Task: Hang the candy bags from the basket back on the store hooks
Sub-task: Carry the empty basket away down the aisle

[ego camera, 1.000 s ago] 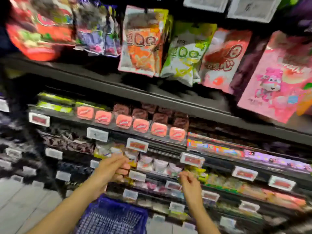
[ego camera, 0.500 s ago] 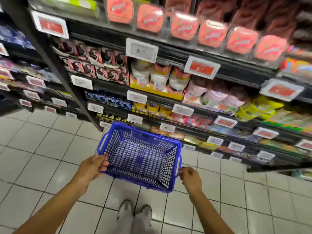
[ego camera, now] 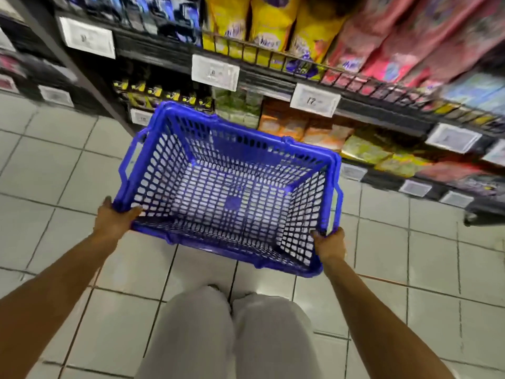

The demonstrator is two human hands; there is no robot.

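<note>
Both hands are now clamped on the basket (ego camera: 229,187), where half a second ago they were only being brought to its rim: the left hand (ego camera: 116,218) is curled over the near left corner, the right hand (ego camera: 329,243) gripped on the near right corner. No candy bags are seen inside, so the hanging is judged finished. The basket is held between the hands, above the tiled floor (ego camera: 54,165).

a white price tag (ego camera: 314,100) on the shelf edge (ego camera: 382,110) reads "12". the other tags and the yellow bags' (ego camera: 273,23) purple lettering are too blurred to read.
</note>
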